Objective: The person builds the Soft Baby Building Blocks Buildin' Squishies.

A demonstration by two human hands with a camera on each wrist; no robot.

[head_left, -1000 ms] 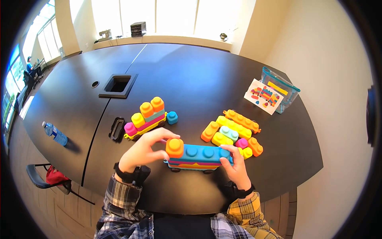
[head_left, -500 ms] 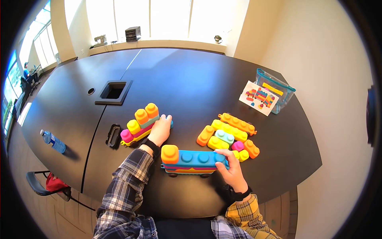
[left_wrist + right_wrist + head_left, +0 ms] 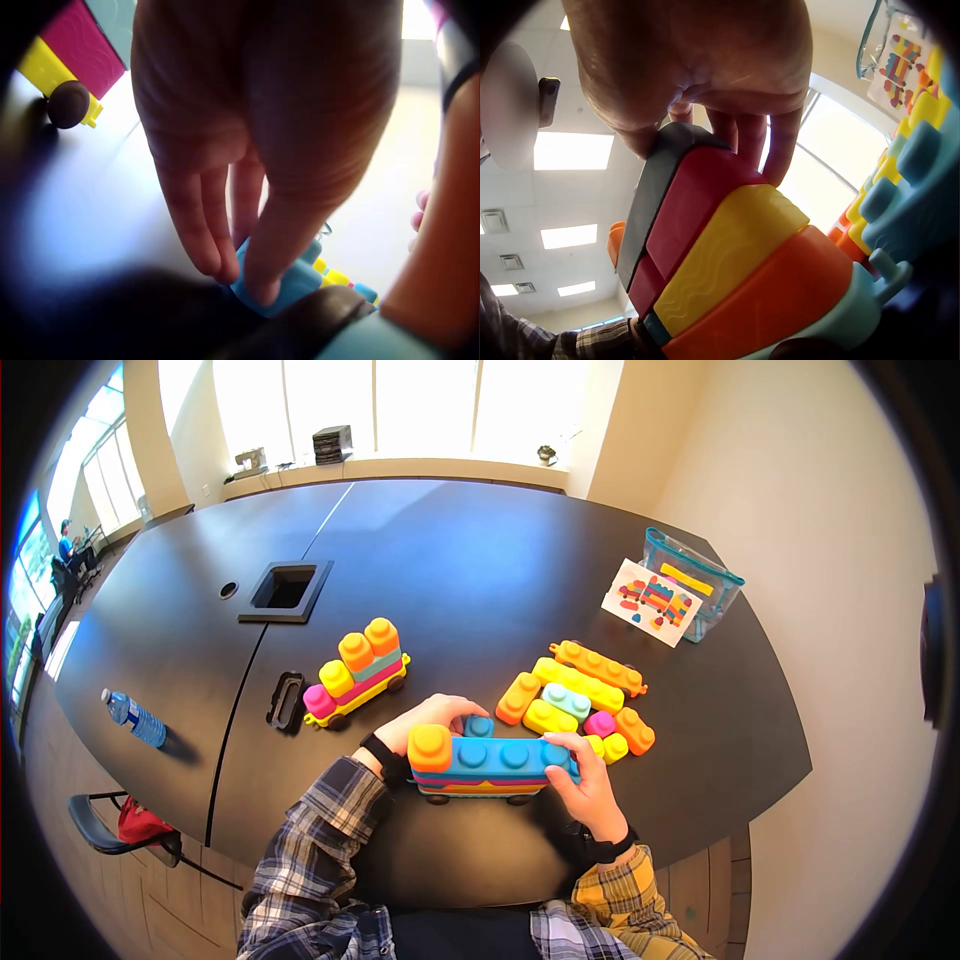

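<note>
My left hand (image 3: 432,722) pinches a small blue block (image 3: 479,727) between thumb and fingers, just behind the toy wagon (image 3: 480,785). The left wrist view shows the fingertips on this blue block (image 3: 296,279). The wagon stands on dark wheels, built of coloured layers under a long blue studded block (image 3: 490,757). At its left end sits an orange block (image 3: 430,748). My right hand (image 3: 593,792) grips the wagon's right end, thumb in front and fingers behind. From the right wrist, red, yellow and orange layers (image 3: 772,289) show below that hand.
A second wagon (image 3: 362,680) with stacked blocks stands to the left, by a black frame-shaped piece (image 3: 285,700). Several loose blocks (image 3: 565,702) lie on the right. Behind them a picture card (image 3: 652,603) leans on a clear bag (image 3: 715,595). A water bottle (image 3: 135,718) is far left.
My left hand left the orange block, reached to the small blue block beside the second wagon, and brought it back behind the near wagon. The right hand stays on the wagon's right end.
</note>
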